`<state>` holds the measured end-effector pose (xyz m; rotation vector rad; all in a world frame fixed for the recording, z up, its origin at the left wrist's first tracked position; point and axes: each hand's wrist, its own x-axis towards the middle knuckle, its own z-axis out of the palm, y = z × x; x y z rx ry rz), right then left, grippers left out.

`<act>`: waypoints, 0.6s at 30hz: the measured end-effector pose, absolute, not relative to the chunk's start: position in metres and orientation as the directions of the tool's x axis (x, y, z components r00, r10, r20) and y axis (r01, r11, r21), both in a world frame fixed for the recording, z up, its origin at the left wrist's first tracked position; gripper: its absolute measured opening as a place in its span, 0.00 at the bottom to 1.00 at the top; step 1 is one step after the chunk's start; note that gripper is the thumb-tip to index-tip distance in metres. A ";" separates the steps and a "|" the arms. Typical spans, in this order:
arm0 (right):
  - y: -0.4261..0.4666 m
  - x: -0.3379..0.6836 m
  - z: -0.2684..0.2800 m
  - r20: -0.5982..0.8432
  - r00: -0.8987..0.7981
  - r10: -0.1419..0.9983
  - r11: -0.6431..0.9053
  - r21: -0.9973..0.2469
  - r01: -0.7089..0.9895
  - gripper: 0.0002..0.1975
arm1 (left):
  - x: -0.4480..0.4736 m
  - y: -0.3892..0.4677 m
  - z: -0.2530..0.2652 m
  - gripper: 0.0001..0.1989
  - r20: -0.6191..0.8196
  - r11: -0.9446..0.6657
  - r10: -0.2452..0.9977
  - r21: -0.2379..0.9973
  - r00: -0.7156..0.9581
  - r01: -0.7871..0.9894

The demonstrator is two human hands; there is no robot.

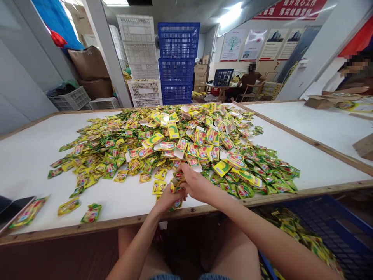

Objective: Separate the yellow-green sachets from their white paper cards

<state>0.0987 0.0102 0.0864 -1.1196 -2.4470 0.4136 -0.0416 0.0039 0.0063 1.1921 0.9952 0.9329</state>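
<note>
At the front edge of the table my two hands meet. My left hand (168, 198) is closed around a small printed carton (177, 203), mostly covered by the fingers. My right hand (194, 183), bent over it from the right, pinches small foil packets (178, 177) at the carton's upper end. How many packets it holds is hidden. Just beyond the hands lies a heap of small yellow and green packets (110, 151), with open yellow cartons (172, 130) on top. A few loose yellow packets (159, 187) lie beside my left hand.
A phone (17, 208) and some packets lie at the table's left corner. Wooden strips edge the white table (37, 147). Below right stands a blue crate (335, 217) of packets. Stacked crates (178, 58) rise behind. Other people are at the right and the back.
</note>
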 end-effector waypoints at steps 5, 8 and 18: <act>0.013 0.105 0.078 0.184 -0.604 0.776 0.624 -0.367 0.690 0.07 | -0.038 0.005 -0.001 0.13 -0.111 0.146 0.934 0.986 0.339 -0.080; 0.007 0.102 0.078 0.117 -0.599 0.792 0.608 -0.241 0.756 0.12 | -0.034 0.006 -0.004 0.12 -0.096 0.096 0.945 0.995 0.313 0.013; 0.022 0.108 0.074 0.240 -0.563 0.791 0.609 -0.403 0.683 0.04 | -0.026 0.009 -0.009 0.10 -0.059 0.086 0.938 0.994 0.340 -0.065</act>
